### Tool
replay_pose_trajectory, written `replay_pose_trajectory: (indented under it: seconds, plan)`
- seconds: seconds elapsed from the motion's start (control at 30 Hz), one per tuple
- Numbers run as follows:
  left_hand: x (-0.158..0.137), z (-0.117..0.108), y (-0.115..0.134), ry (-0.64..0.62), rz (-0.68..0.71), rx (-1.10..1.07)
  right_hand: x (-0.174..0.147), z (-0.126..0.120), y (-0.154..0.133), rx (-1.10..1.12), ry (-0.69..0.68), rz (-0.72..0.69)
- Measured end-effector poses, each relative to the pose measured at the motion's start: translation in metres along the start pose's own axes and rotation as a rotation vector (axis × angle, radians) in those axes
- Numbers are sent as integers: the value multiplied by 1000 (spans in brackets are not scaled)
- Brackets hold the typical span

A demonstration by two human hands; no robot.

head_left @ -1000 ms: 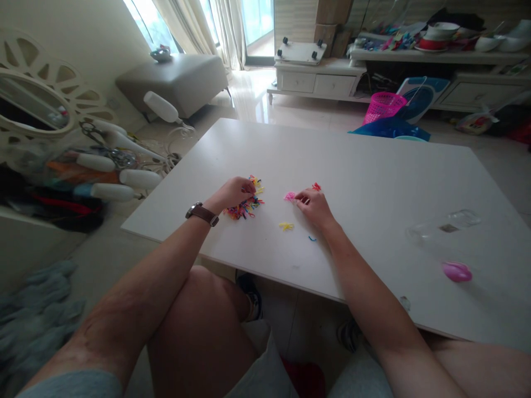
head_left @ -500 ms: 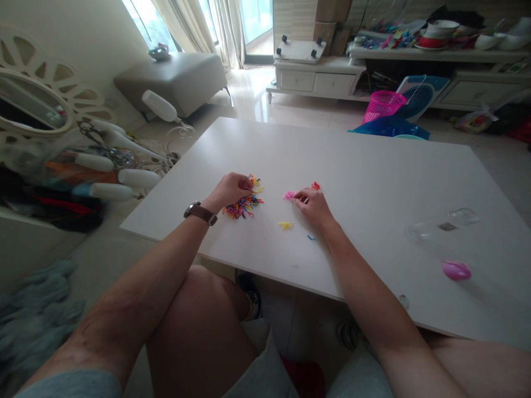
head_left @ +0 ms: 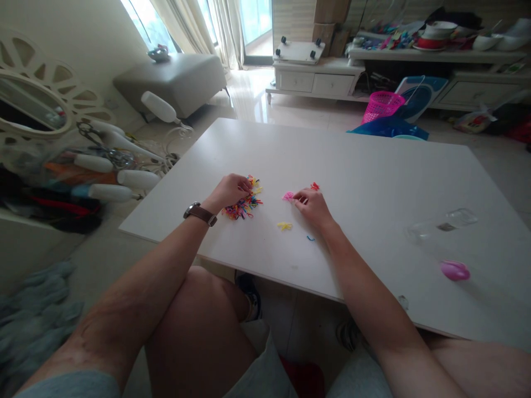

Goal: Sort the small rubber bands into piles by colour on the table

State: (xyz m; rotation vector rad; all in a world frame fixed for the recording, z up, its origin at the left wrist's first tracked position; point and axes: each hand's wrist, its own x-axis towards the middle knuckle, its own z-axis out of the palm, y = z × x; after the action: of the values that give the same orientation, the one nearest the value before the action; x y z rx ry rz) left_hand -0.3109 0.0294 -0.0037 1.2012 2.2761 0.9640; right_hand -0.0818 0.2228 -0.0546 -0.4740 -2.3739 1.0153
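Head view: the left hand (head_left: pixel 229 192) is over the far-left side of a mixed pile of small coloured elastic bands (head_left: pixel 241 210), hiding part of it. Its thumb and fingers are drawn close together and point to the right, tips just over the bands or touching them; whether a band is pinched between them I cannot tell. The part of the pile that shows lies to the near side and right of these fingers, stretched from near left to far right, with single bands turned every way, so no one axis governs them.

The right hand (head_left: pixel 312 204) is farther right on the white worktop (head_left: pixel 373 177), its fingers loosely curled with small gaps and pointing left. Their tips are at the right edge of a pink band cluster (head_left: pixel 287 196); contact looks likely, but a hold on any band cannot be made out. That cluster sits between the two hands, much nearer the right one.

A red band cluster (head_left: pixel 315 186) is just beyond the right knuckles. On the near side, a yellow band cluster (head_left: pixel 284 226) lies apart from both hands, and a short blue band (head_left: pixel 310 238), slanting down to the right, is nearer the right wrist.
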Motion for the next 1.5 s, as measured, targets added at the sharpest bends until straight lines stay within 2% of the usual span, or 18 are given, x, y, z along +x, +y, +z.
replay_pose_trajectory:
  seconds: [0.17,0.87,1.33,1.5]
  plan:
    - [-2,-2,4,-31,-4,-39,0,1,2,-2,13,-21]
    - [-1,0,1,-4,-1,0,-1,1,-1,3,1,-19]
    - [-1,0,-2,-78,-7,-68,-1,0,-3,-11,-9,-18]
    - [-4,10,12,-134,42,-146,-3,0,-10,55,-31,-47]
